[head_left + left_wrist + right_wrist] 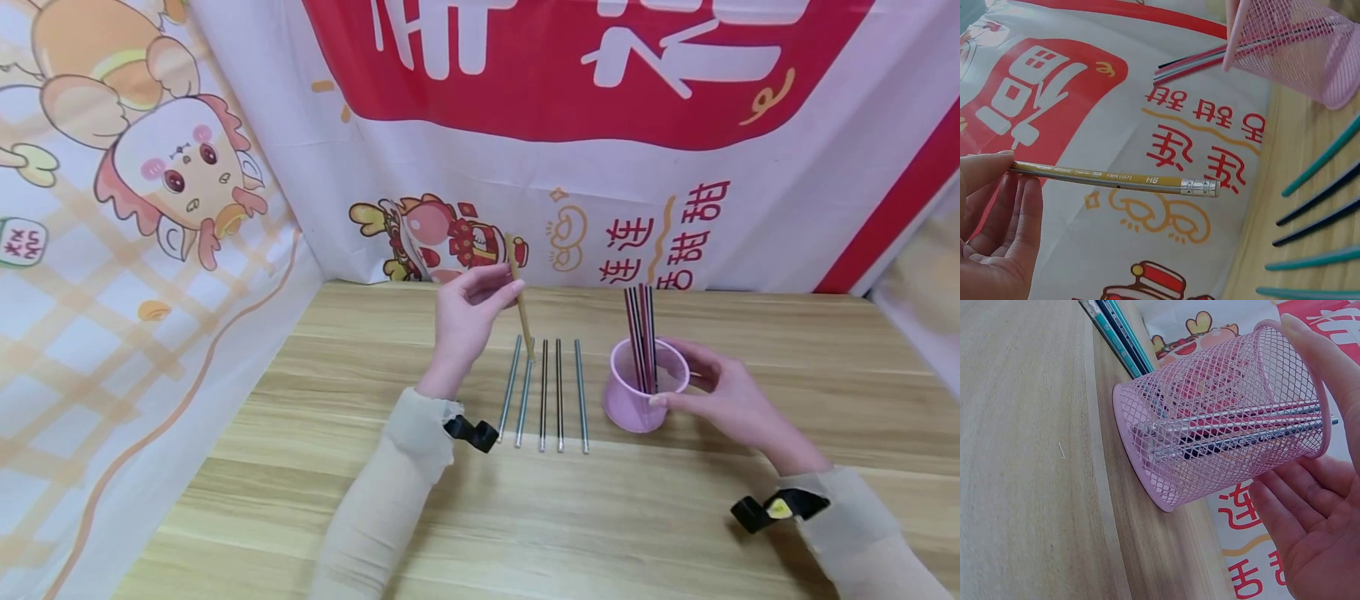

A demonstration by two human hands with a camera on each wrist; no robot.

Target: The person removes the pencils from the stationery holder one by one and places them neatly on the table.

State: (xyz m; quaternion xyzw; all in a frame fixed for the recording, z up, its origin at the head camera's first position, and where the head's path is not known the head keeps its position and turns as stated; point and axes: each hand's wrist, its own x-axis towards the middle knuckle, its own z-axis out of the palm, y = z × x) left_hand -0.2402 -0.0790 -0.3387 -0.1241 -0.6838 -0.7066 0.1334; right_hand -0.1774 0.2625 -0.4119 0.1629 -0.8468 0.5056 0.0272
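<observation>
My left hand (468, 312) pinches a yellow HB pencil (1116, 178) between thumb and fingertips, above the far part of the table. The pencil hangs nearly upright, its silver ferrule end pointing down. Below and to its right, several pencils (558, 396) lie side by side in a row, some teal and some black. My right hand (727, 396) holds a pink mesh pencil cup (633, 412) from its right side, with the thumb at the rim (1327, 419). Inside the cup several dark and red striped pencils (642, 333) lean, their tops standing above the rim.
The wooden table (600, 525) ends at the back against a printed cloth (465, 175) with red and white patterns. Another cartoon-printed cloth (97, 350) slopes along the left side. Each forearm wears a black wrist mount (472, 433).
</observation>
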